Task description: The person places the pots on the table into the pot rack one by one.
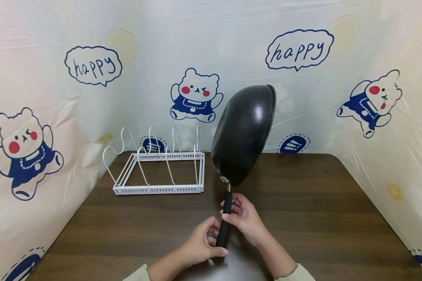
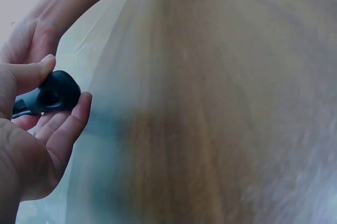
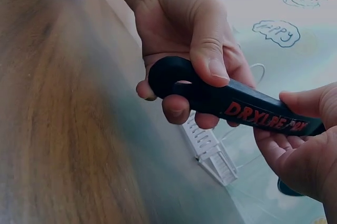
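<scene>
A black wok [image 1: 246, 132] is held up in front of me, tilted on its side with its rounded underside showing and its rim toward the right. Its long black handle [image 1: 223, 230] points down toward me. My left hand [image 1: 202, 242] grips the handle's lower end, thumb across it. Higher up, close to the metal neck, my right hand [image 1: 244, 216] pinches the handle between thumb and fingers. In the right wrist view, red lettering runs along the handle [image 3: 247, 109], between the left hand [image 3: 195, 40] and the right hand [image 3: 310, 150]. The left wrist view shows the handle's holed end [image 2: 60, 92].
A white rack [image 1: 158, 190] with several upright curved wire dividers stands at the back left of the brown wooden table [image 1: 302, 218]. Behind the table hangs a pale cloth [image 1: 239, 31] printed with cartoon bears and speech bubbles, which also runs along both sides.
</scene>
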`<state>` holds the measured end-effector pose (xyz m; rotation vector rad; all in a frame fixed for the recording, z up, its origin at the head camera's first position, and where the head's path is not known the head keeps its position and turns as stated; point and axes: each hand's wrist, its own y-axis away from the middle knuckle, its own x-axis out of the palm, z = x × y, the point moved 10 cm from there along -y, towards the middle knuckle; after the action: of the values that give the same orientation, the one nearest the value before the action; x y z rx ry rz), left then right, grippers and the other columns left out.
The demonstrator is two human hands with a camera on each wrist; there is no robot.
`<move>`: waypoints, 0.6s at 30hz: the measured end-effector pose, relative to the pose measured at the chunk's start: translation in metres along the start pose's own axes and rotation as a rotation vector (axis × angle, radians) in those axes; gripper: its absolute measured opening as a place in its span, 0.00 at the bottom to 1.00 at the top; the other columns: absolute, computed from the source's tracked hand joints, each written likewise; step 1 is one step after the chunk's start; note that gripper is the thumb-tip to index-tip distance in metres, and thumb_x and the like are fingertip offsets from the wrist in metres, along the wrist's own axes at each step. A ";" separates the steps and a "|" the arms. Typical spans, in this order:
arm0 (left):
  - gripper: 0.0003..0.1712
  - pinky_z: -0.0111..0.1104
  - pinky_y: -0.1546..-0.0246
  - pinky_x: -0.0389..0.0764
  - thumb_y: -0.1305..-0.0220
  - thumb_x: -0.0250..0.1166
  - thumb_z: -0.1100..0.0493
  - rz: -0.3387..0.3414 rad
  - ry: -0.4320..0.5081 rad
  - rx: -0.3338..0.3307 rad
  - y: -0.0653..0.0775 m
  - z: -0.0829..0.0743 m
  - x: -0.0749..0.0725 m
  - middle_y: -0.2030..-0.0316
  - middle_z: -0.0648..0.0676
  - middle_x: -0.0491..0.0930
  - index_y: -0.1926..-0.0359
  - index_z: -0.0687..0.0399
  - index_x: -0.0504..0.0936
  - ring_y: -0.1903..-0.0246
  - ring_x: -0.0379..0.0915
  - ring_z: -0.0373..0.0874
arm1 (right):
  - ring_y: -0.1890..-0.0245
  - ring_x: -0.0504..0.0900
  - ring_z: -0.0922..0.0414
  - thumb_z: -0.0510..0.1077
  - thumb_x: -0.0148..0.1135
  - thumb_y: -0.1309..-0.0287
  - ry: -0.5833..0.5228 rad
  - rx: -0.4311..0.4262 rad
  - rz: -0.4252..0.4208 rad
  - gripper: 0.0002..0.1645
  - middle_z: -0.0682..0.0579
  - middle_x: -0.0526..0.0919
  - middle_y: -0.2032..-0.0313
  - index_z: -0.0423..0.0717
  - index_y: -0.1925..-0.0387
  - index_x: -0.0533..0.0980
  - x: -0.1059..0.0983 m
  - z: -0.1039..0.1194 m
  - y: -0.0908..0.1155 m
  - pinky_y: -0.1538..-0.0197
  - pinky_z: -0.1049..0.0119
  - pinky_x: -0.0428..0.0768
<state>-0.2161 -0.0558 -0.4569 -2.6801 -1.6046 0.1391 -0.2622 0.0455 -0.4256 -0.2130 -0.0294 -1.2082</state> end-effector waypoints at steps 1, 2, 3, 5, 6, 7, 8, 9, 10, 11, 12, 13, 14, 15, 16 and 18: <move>0.26 0.31 0.71 0.83 0.55 0.75 0.74 -0.007 -0.020 0.000 0.000 -0.001 -0.003 0.66 0.61 0.79 0.58 0.63 0.70 0.73 0.82 0.43 | 0.54 0.80 0.43 0.25 0.62 0.46 -0.006 -0.008 0.005 0.32 0.34 0.75 0.51 0.28 0.41 0.62 0.001 0.001 -0.001 0.49 0.61 0.81; 0.26 0.31 0.70 0.83 0.55 0.76 0.73 -0.015 -0.048 0.003 0.000 -0.003 -0.005 0.66 0.60 0.79 0.58 0.62 0.70 0.74 0.82 0.42 | 0.53 0.80 0.43 0.25 0.62 0.46 -0.009 -0.015 0.007 0.31 0.35 0.75 0.50 0.28 0.41 0.62 0.002 0.002 -0.002 0.49 0.61 0.81; 0.26 0.31 0.70 0.83 0.55 0.76 0.72 -0.022 -0.076 0.008 0.001 -0.005 -0.008 0.66 0.59 0.79 0.58 0.61 0.71 0.74 0.81 0.42 | 0.53 0.80 0.43 0.25 0.62 0.46 -0.013 -0.018 0.007 0.31 0.35 0.75 0.50 0.30 0.41 0.63 0.003 0.003 -0.003 0.49 0.61 0.81; 0.26 0.31 0.70 0.83 0.56 0.78 0.70 -0.041 -0.144 0.022 0.001 -0.010 -0.013 0.66 0.57 0.79 0.58 0.60 0.72 0.74 0.81 0.41 | 0.53 0.80 0.44 0.25 0.63 0.46 -0.019 -0.027 0.009 0.30 0.36 0.75 0.50 0.32 0.42 0.64 0.005 0.007 -0.005 0.49 0.61 0.81; 0.26 0.31 0.69 0.83 0.57 0.78 0.69 -0.050 -0.183 0.032 0.001 -0.014 -0.016 0.67 0.56 0.80 0.59 0.59 0.73 0.73 0.81 0.40 | 0.53 0.80 0.45 0.25 0.63 0.45 -0.019 -0.033 0.011 0.30 0.36 0.75 0.50 0.33 0.42 0.65 0.006 0.009 -0.006 0.49 0.61 0.81; 0.26 0.31 0.69 0.83 0.57 0.79 0.68 -0.059 -0.218 0.045 0.000 -0.018 -0.018 0.67 0.54 0.80 0.59 0.58 0.73 0.73 0.80 0.40 | 0.53 0.80 0.46 0.25 0.63 0.45 -0.015 -0.044 0.013 0.30 0.37 0.75 0.50 0.33 0.42 0.65 0.007 0.012 -0.008 0.48 0.61 0.81; 0.26 0.31 0.68 0.83 0.57 0.79 0.67 -0.065 -0.250 0.056 0.000 -0.022 -0.021 0.67 0.54 0.80 0.59 0.58 0.73 0.73 0.80 0.40 | 0.53 0.81 0.47 0.26 0.63 0.45 -0.012 -0.058 0.017 0.29 0.37 0.76 0.50 0.33 0.42 0.65 0.008 0.015 -0.009 0.48 0.61 0.81; 0.26 0.31 0.67 0.83 0.57 0.79 0.66 -0.069 -0.277 0.066 0.000 -0.026 -0.022 0.67 0.53 0.80 0.59 0.57 0.73 0.72 0.80 0.40 | 0.54 0.81 0.48 0.26 0.63 0.45 -0.012 -0.074 0.021 0.29 0.38 0.76 0.50 0.33 0.42 0.65 0.009 0.019 -0.011 0.48 0.61 0.80; 0.26 0.31 0.67 0.83 0.57 0.79 0.66 -0.071 -0.301 0.072 -0.001 -0.030 -0.023 0.67 0.52 0.80 0.59 0.57 0.74 0.72 0.80 0.40 | 0.54 0.81 0.49 0.26 0.63 0.45 -0.011 -0.092 0.025 0.29 0.38 0.76 0.51 0.33 0.42 0.65 0.010 0.023 -0.012 0.48 0.61 0.80; 0.26 0.31 0.66 0.83 0.57 0.79 0.65 -0.072 -0.318 0.079 -0.001 -0.033 -0.024 0.67 0.52 0.80 0.59 0.56 0.74 0.71 0.80 0.40 | 0.55 0.81 0.49 0.26 0.63 0.45 -0.011 -0.109 0.030 0.29 0.39 0.77 0.51 0.33 0.42 0.65 0.012 0.026 -0.013 0.48 0.61 0.80; 0.26 0.31 0.66 0.83 0.56 0.79 0.65 -0.074 -0.332 0.084 -0.002 -0.036 -0.025 0.68 0.51 0.80 0.59 0.56 0.74 0.71 0.80 0.39 | 0.55 0.81 0.49 0.26 0.63 0.46 -0.009 -0.126 0.034 0.29 0.39 0.77 0.51 0.32 0.43 0.65 0.012 0.030 -0.014 0.48 0.62 0.80; 0.26 0.31 0.65 0.82 0.56 0.79 0.64 -0.075 -0.343 0.086 -0.002 -0.039 -0.027 0.67 0.51 0.80 0.59 0.56 0.74 0.71 0.80 0.39 | 0.55 0.82 0.50 0.26 0.64 0.46 -0.006 -0.140 0.038 0.29 0.40 0.77 0.52 0.32 0.43 0.65 0.013 0.033 -0.015 0.48 0.62 0.80; 0.26 0.31 0.65 0.83 0.56 0.79 0.64 -0.078 -0.353 0.088 -0.002 -0.041 -0.028 0.67 0.51 0.81 0.58 0.56 0.74 0.71 0.80 0.40 | 0.55 0.82 0.50 0.26 0.64 0.46 -0.007 -0.152 0.044 0.29 0.40 0.78 0.52 0.33 0.43 0.65 0.015 0.036 -0.017 0.48 0.62 0.80; 0.26 0.31 0.65 0.83 0.56 0.79 0.64 -0.085 -0.361 0.090 -0.002 -0.043 -0.030 0.67 0.51 0.81 0.58 0.56 0.74 0.71 0.80 0.39 | 0.55 0.82 0.51 0.27 0.64 0.45 -0.006 -0.163 0.052 0.29 0.41 0.78 0.52 0.33 0.43 0.66 0.016 0.038 -0.018 0.48 0.62 0.80; 0.26 0.31 0.65 0.83 0.56 0.80 0.64 -0.094 -0.370 0.092 -0.001 -0.046 -0.032 0.67 0.51 0.81 0.58 0.55 0.74 0.71 0.80 0.39 | 0.55 0.82 0.51 0.27 0.64 0.45 -0.005 -0.174 0.063 0.29 0.41 0.78 0.52 0.34 0.43 0.66 0.019 0.041 -0.020 0.48 0.62 0.80; 0.27 0.31 0.66 0.83 0.57 0.80 0.64 -0.115 -0.377 0.098 0.001 -0.050 -0.037 0.67 0.51 0.81 0.58 0.56 0.74 0.71 0.81 0.39 | 0.55 0.82 0.51 0.28 0.64 0.44 -0.002 -0.197 0.088 0.29 0.42 0.78 0.51 0.34 0.43 0.66 0.024 0.046 -0.023 0.48 0.61 0.81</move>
<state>-0.2285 -0.0871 -0.4046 -2.5924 -1.7812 0.7388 -0.2711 0.0233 -0.3739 -0.3846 0.0969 -1.1228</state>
